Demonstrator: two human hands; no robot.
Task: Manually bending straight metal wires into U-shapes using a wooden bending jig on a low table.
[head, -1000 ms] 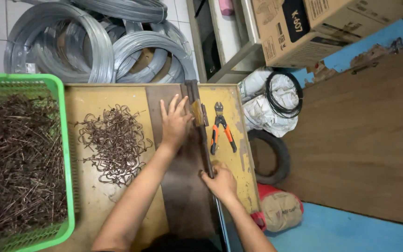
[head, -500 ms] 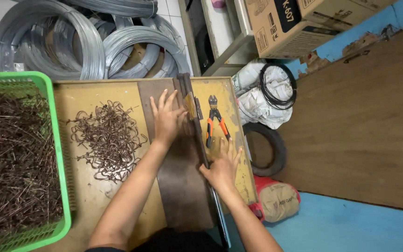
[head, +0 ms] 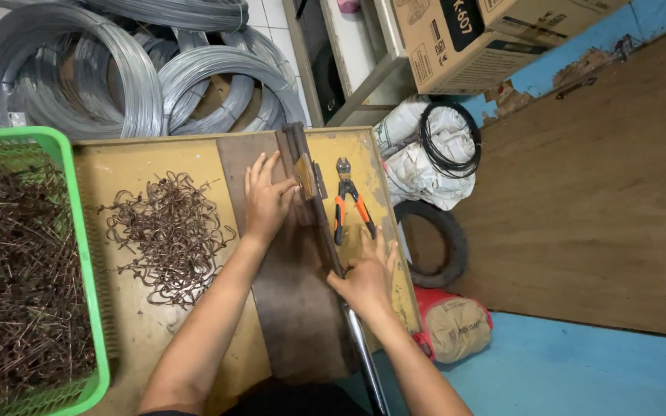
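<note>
**Two hands on a bench-mounted wire bender**

Seen from above, a yellowed workbench carries a dark metal plate; along its right edge runs a long lever tool, its axis pointing away from the person; the left hand lies flat and spread on the plate, fingertips touching the tool's brass-coloured head; the right hand rests nearer the body against the lever's handle, fingers loosely extended, not clenched; orange-handled cutters lie just right of the lever, nearer the right hand; a pile of bent rusty wire hooks sits left of the plate; a green basket at far left is filled with similar brown wire pieces; coils of grey wire lie beyond the bench.
</note>
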